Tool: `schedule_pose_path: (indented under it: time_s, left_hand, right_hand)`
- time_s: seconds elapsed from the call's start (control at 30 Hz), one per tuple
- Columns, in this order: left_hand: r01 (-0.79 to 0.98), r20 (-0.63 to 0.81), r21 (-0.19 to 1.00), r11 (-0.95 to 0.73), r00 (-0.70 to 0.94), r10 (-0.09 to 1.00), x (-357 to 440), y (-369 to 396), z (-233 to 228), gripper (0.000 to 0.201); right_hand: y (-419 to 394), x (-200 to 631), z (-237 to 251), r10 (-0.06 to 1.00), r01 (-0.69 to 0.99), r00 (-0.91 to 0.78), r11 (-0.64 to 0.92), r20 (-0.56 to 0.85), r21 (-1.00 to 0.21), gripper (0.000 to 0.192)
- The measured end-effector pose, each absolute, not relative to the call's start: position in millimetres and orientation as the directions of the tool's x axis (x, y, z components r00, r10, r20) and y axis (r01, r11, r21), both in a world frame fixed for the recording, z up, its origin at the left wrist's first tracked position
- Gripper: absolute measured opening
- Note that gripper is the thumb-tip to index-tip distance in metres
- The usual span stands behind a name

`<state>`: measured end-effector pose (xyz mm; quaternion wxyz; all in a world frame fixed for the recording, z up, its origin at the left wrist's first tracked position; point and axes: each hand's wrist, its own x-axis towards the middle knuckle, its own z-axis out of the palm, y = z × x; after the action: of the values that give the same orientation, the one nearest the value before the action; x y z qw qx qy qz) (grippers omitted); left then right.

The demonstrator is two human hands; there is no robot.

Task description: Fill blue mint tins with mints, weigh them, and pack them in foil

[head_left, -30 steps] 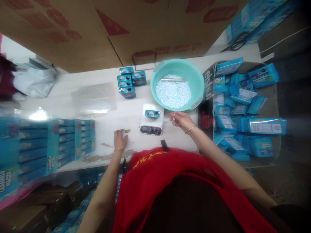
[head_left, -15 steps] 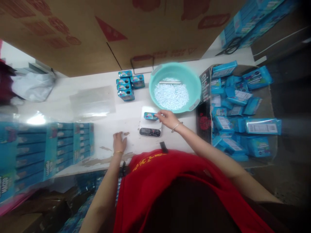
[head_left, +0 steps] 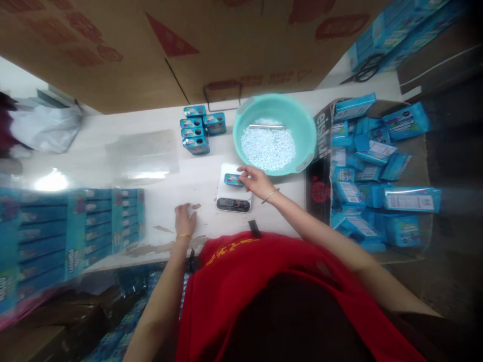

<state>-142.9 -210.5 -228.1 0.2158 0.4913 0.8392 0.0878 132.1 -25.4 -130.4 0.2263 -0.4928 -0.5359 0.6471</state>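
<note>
Blue, the tin (head_left: 233, 179) lies flat on the white scale (head_left: 234, 193), long axis running 9 to 3 o'clock, its 3 o'clock end pinched by the right hand (head_left: 256, 182) fingers, while the left hand (head_left: 184, 219) rests open on the surface (head_left: 196, 176) at 8 o'clock.

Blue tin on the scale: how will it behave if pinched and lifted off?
The small blue tin looks boxy and rigid, so it probably won't flex. It lies flat on the white scale, unlikely to roll. The right hand covers its end with fingertips alone, suggesting it is light; its glossy faces may be slippery.
</note>
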Motion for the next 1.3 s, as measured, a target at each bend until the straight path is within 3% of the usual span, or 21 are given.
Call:
schedule_pose_path:
  time_s: [0.1,0.23,0.43,0.53,0.67,0.77,0.87,1.03,1.17,1.3]
  left_hand:
    - [0.783,-0.275,0.371,0.5,-0.421,0.864,-144,-211,-230,0.045]
    - [0.787,-0.273,0.368,0.495,-0.417,0.867,-144,-211,-230,0.045]
    - [0.784,-0.284,0.362,0.504,-0.422,0.861,-144,-208,-228,0.044]
    - [0.784,-0.292,0.359,0.506,-0.421,0.859,-144,-206,-227,0.042]
    - [0.784,-0.3,0.343,0.517,-0.431,0.851,-146,-203,-226,0.039]
    - [0.774,-0.303,0.355,0.524,-0.435,0.848,-148,-200,-226,0.038]
    - [0.746,-0.3,0.392,0.538,-0.449,0.842,-149,-196,-226,0.037]
    - [0.682,-0.292,0.476,0.555,-0.473,0.832,-145,-185,-224,0.039]
    - [0.623,-0.29,0.559,0.547,-0.471,0.833,-136,-160,-215,0.028]
    - [0.673,-0.174,0.627,0.392,-0.37,0.913,-123,-103,-201,0.024]
  right_hand:
    - [-24,133,-131,0.826,0.087,-0.396,-0.402,-0.402,-0.912,0.028]
    - [-24,152,-129,0.916,-0.031,-0.263,-0.321,-0.302,-0.947,0.028]
    - [-47,194,-157,0.924,0.084,-0.113,-0.358,-0.366,-0.93,0.033]
    - [-57,204,-167,0.955,0.223,-0.059,-0.27,-0.29,-0.937,0.032]
    - [-53,200,-158,0.991,0.352,-0.137,0.045,-0.004,-0.935,0.024]
    - [-50,188,-148,0.959,0.404,-0.256,0.217,0.118,-0.888,0.028]
    - [-59,177,-149,0.923,0.534,-0.353,0.335,0.155,-0.777,0.04]
    - [-80,162,-162,0.875,0.699,-0.477,0.433,0.08,-0.568,0.053]
    - [-79,152,-158,0.842,0.686,-0.527,0.502,0.117,-0.526,0.052]
    - [-64,155,-148,0.783,0.524,-0.548,0.596,0.295,-0.608,0.033]
